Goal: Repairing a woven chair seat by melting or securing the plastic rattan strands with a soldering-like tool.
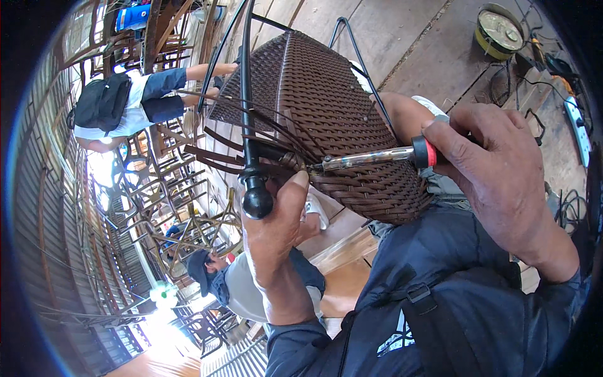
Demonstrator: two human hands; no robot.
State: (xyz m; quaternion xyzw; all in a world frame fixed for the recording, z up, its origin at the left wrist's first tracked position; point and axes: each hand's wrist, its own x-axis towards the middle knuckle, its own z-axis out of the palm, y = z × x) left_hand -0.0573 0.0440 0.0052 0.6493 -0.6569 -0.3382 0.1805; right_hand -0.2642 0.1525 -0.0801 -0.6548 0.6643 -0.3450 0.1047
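A woven brown wicker chair part (339, 107) on a black metal frame (248, 81) leans across my lap. Loose brown strands (220, 154) stick out to the left of the weave. My left hand (279, 220) is closed round the frame's corner, beside its black ball-shaped end (257, 200), with the thumb pressed near the strands' ends. In my right hand (496, 169) is a soldering iron (370, 158) with a heat-stained metal barrel and a black-and-red handle. Its tip touches or nearly touches the weave next to my left thumb.
A round tin (499, 30) stands on the plank floor at the far right. Cables and a white power strip (576, 129) lie at the right edge. One person (122, 107) stands at the upper left, and another (245, 283) sits at the lower left. Stacked chair frames fill the left side.
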